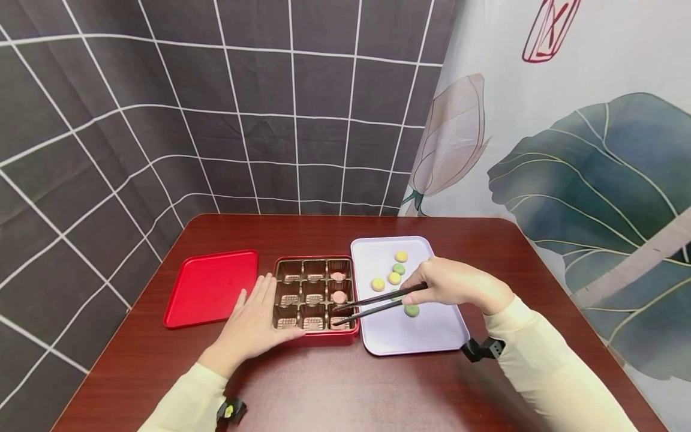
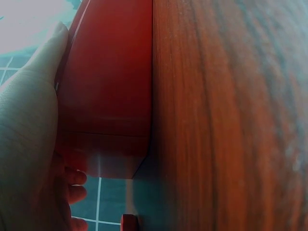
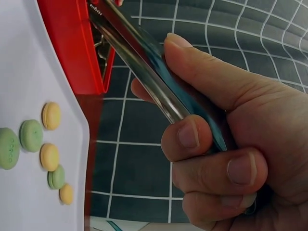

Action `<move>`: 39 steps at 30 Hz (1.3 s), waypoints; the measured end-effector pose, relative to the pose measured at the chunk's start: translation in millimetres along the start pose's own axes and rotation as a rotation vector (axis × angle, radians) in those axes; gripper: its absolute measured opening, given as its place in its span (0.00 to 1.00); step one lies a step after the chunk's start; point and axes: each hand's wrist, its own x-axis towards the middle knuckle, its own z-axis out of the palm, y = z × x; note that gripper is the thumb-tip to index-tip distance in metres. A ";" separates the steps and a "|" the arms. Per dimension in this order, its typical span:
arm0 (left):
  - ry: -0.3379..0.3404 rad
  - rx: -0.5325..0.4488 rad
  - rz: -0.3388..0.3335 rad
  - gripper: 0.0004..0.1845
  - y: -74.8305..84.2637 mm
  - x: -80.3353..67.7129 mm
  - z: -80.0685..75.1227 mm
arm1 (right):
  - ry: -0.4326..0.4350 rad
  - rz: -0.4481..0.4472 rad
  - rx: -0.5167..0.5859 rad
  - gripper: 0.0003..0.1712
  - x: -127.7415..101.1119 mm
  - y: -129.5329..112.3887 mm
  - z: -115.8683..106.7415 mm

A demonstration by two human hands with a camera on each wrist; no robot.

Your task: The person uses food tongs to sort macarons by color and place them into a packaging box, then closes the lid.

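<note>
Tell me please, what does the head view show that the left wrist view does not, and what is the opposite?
Only the head view: the right hand holding the dark tongs, the pale tray with yellow cookies and green cookies, and the pink cookies in the compartments of the red box.

Only the left wrist view: a thin line across the box's outer wall, and strong wood streaks seen close.

Both: the red box, the left hand against it, the table, and the dark cloth with white lines.
</note>
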 end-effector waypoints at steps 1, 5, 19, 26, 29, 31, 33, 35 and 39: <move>-0.001 0.002 -0.001 0.68 0.0 0.0 0.1 | -0.003 0.000 -0.003 0.13 0.7 -0.4 -0.2; -0.005 -0.003 -0.003 0.67 -0.4 0.5 0.2 | -0.009 0.001 -0.009 0.14 2.5 -1.2 -0.8; -0.001 -0.018 -0.009 0.67 -0.7 0.2 -0.4 | 0.049 0.027 0.023 0.25 -8.2 9.3 3.2; 0.000 -0.016 -0.008 0.67 0.4 -0.1 -1.1 | 0.107 0.048 0.105 0.17 -29.0 29.4 7.7; 0.002 -0.010 -0.005 0.67 -0.9 0.4 0.6 | 0.125 0.056 0.151 0.19 -38.8 39.0 11.0; 0.001 -0.011 -0.005 0.67 -1.6 0.7 1.6 | 0.132 0.059 0.184 0.21 -45.4 45.0 13.4; -0.001 -0.014 -0.008 0.67 -2.1 0.9 2.3 | 0.142 0.058 0.207 0.23 -52.0 50.3 15.7; -0.003 -0.017 -0.009 0.67 -2.2 0.9 2.4 | 0.151 0.061 0.223 0.25 -58.8 54.7 17.5; -0.005 -0.013 -0.009 0.67 -1.9 1.2 2.2 | 0.186 0.092 0.219 0.27 -73.7 62.5 19.8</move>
